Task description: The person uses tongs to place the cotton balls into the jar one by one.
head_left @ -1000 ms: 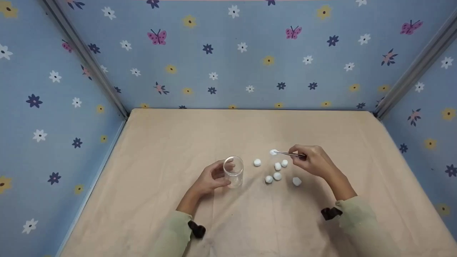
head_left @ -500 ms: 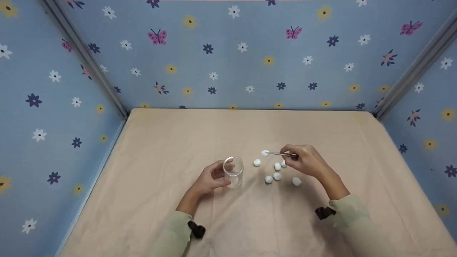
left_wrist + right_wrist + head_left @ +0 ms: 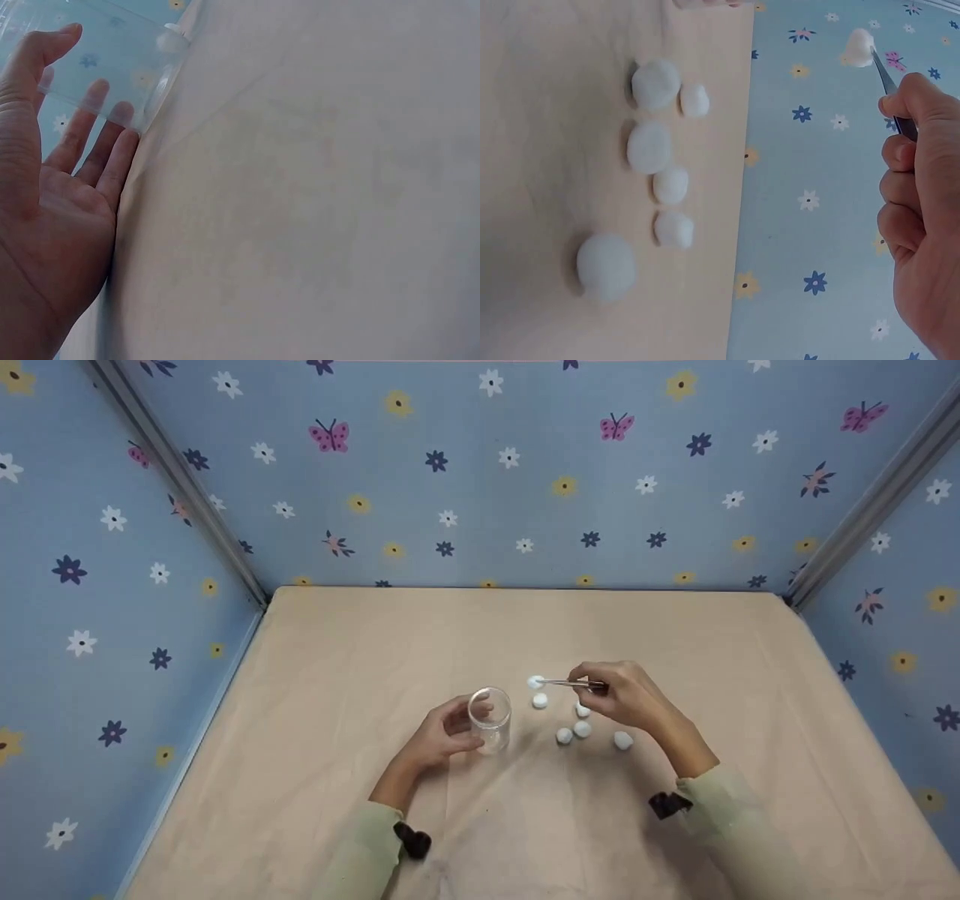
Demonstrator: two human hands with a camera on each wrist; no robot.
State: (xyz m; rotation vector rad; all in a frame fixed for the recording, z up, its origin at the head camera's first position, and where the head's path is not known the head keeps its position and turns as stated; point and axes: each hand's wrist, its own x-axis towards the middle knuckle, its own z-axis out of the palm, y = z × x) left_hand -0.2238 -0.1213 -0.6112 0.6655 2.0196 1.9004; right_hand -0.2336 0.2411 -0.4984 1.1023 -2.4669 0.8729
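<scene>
A clear cup [image 3: 491, 727] stands upright on the cloth, with the left hand [image 3: 435, 741] holding it from the left side. The left wrist view shows that hand's thumb and fingers [image 3: 94, 97] round the see-through wall. In the right hand [image 3: 630, 696] is a pair of tweezers [image 3: 561, 682], gripped between thumb and fingers. A white cotton ball [image 3: 860, 48] sits in the tweezer tips, raised off the table, right of the cup and a little beyond it. Loose cotton balls [image 3: 582, 729] lie beneath and before the right hand, which partly hides some.
A beige cloth [image 3: 360, 652] with creases covers the table. Blue panels [image 3: 480, 487] with flowers and butterflies stand at the back and both sides, joined by grey posts [image 3: 180, 480]. One cotton ball [image 3: 540, 700] lies close to the cup's right.
The right hand has moved left, carrying the tweezers and the cotton ball towards the cup. The left hand and the cup have stayed in place.
</scene>
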